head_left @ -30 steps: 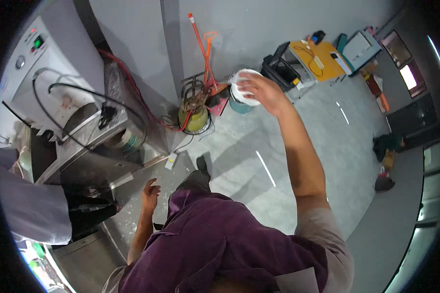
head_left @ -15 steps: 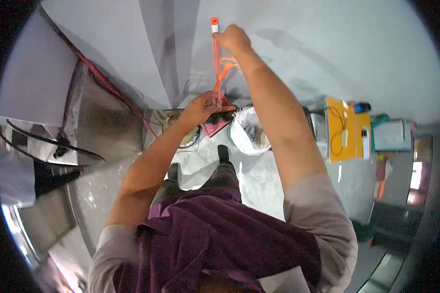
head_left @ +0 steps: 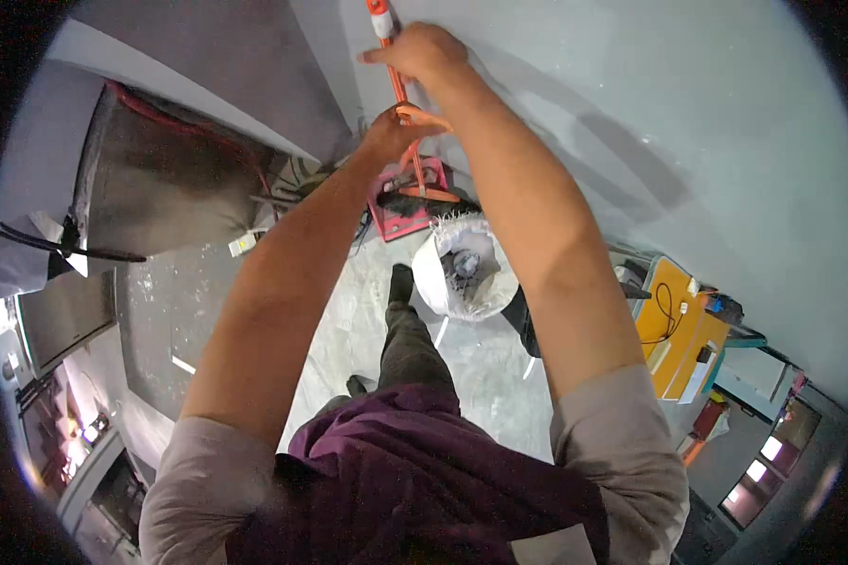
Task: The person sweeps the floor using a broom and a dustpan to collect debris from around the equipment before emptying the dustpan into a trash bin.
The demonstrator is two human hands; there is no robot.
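Observation:
My right hand [head_left: 428, 52] is closed high on the orange pole of a broom [head_left: 400, 87], its thumb pointing left. Below it, my left hand [head_left: 388, 137] is closed at the orange looped top of a dustpan handle [head_left: 424, 118], right beside the pole. The handle runs down to a pink dustpan [head_left: 407, 226] on the floor. The broom's orange head with dark bristles rests at the pan, over a dark clump of dirt. My left fingers partly hide where the handle and pole cross.
A white sack-like bin [head_left: 443, 282] with a frayed rim and waste inside stands right of the dustpan. A grey wall [head_left: 650, 113] rises beyond. At right are a yellow board [head_left: 678, 325] with a cable and other items. A dark panel [head_left: 179, 179] stands at left.
My left hand has moved up from low near the pan to the looped top of the dustpan handle. My right hand stays on the broom pole. The view has turned and shifted.

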